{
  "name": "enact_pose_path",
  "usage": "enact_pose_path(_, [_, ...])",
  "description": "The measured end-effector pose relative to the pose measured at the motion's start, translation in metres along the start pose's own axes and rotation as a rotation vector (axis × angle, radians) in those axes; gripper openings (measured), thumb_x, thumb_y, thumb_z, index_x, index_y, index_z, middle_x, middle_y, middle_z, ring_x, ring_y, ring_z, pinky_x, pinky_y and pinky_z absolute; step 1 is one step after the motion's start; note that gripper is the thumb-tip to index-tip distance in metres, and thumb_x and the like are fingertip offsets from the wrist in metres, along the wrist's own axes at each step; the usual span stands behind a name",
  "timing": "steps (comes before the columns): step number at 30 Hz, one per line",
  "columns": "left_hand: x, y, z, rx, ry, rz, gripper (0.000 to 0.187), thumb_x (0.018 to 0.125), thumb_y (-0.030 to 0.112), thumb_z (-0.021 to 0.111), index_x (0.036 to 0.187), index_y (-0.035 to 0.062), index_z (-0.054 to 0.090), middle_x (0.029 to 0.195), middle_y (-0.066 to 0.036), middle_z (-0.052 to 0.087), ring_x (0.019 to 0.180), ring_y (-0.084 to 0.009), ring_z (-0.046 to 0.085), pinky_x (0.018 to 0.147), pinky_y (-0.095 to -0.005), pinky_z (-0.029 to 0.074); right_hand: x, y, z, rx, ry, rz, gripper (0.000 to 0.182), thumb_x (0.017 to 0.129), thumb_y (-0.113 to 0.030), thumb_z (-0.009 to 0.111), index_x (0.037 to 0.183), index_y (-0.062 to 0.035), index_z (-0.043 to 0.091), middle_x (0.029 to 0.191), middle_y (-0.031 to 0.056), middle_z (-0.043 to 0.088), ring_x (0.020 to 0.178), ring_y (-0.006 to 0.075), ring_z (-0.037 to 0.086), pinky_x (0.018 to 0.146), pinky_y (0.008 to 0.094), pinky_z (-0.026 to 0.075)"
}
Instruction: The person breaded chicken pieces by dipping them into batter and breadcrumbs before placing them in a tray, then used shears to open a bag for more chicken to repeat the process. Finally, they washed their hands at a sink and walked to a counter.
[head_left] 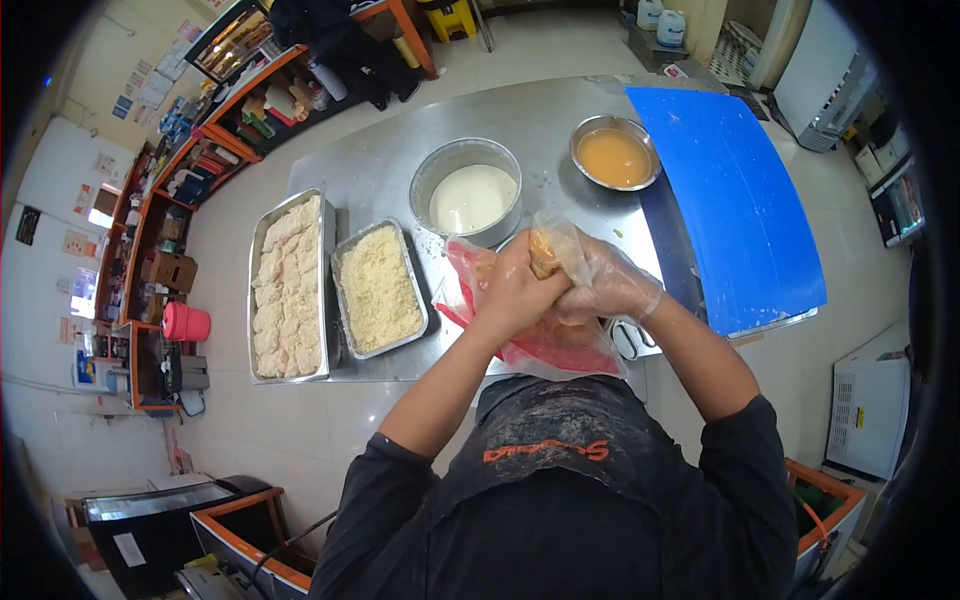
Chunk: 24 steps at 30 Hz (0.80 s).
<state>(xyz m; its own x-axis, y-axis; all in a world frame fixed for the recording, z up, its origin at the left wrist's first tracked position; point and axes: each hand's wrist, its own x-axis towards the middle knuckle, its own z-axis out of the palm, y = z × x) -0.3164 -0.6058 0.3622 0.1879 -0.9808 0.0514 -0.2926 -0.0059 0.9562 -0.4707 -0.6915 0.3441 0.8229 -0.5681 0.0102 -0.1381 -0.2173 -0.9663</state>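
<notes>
My bare left hand [520, 291] is closed around a clear plastic bag [545, 247] with something yellowish-brown inside, held over the table's near edge. My right hand [612, 285], in a clear plastic glove, grips the same bag from the other side. Beneath both hands hangs a red-and-clear plastic bag [560, 345], which spreads out to the left as well. Just beyond the hands stands a round metal pan [466, 150] of white liquid. Scissors [625, 340] lie beside my right wrist, partly hidden.
On the steel table [350, 165], a long tray [325, 270] of breaded pieces and a smaller tray [420, 290] of crumbs stand left. A bowl [655, 160] of orange liquid sits back right, by a blue board [735, 200]. A person [335, 45] stands at the far counter.
</notes>
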Motion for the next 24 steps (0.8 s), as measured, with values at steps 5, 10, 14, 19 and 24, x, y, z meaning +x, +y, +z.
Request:
enact_pose_path(5, [0.013,-0.01,0.002,0.008,0.047,0.078,0.038,0.081,0.008,0.073,0.115,0.0005,0.058,0.103,-0.008,0.066,0.093,-0.0172,0.065,0.081,-0.0311,0.053,0.017,0.006,-0.006,-0.109,0.033,-0.024,0.065,0.072,-0.021,0.082,0.129,-0.0062,0.053,0.114,0.0109,0.066,0.104,0.0192,0.063,0.092,0.0339,0.049])
enact_pose_path(10, [0.038,-0.011,-0.012,-0.318,0.158,-0.022,0.03,0.084,0.002,0.07,0.113,0.0011,0.06,0.101,-0.006,0.067,0.091,-0.0153,0.065,0.079,-0.0297,0.053,0.016,-0.016,-0.029,0.028,-0.038,-0.07,0.077,0.072,-0.026,0.085,0.137,-0.0028,0.05,0.124,0.0093,0.062,0.112,0.0167,0.059,0.097,0.0318,0.047])
enact_pose_path(14, [0.049,0.008,-0.032,-0.465,0.09,-0.098,0.028,0.085,-0.001,0.07,0.111,0.0006,0.06,0.101,-0.006,0.067,0.091,-0.0142,0.065,0.08,-0.0295,0.054,0.013,-0.018,-0.023,0.146,0.026,-0.008,0.064,0.079,-0.023,0.082,0.134,-0.0011,0.056,0.122,0.0048,0.063,0.108,0.0135,0.059,0.094,0.0295,0.048])
enact_pose_path(19, [0.039,0.022,-0.043,-0.787,-0.098,-0.113,0.048,0.084,0.001,0.073,0.127,-0.0006,0.053,0.112,-0.008,0.065,0.1,-0.0172,0.065,0.089,-0.0315,0.054,0.013,-0.019,-0.017,0.339,0.094,-0.008,0.039,0.086,-0.015,0.074,0.12,0.0005,0.064,0.107,0.0011,0.065,0.097,0.0084,0.059,0.085,0.0253,0.05])
enact_pose_path(24, [0.015,-0.003,-0.035,-0.526,-0.173,-0.083,0.064,0.082,0.007,0.079,0.136,-0.0009,0.046,0.122,-0.009,0.062,0.112,-0.0188,0.062,0.096,-0.034,0.052,0.021,-0.016,-0.006,0.46,0.272,0.029,0.024,0.09,-0.013,0.069,0.109,0.001,0.067,0.098,0.0012,0.066,0.088,0.0075,0.06,0.077,0.0221,0.049])
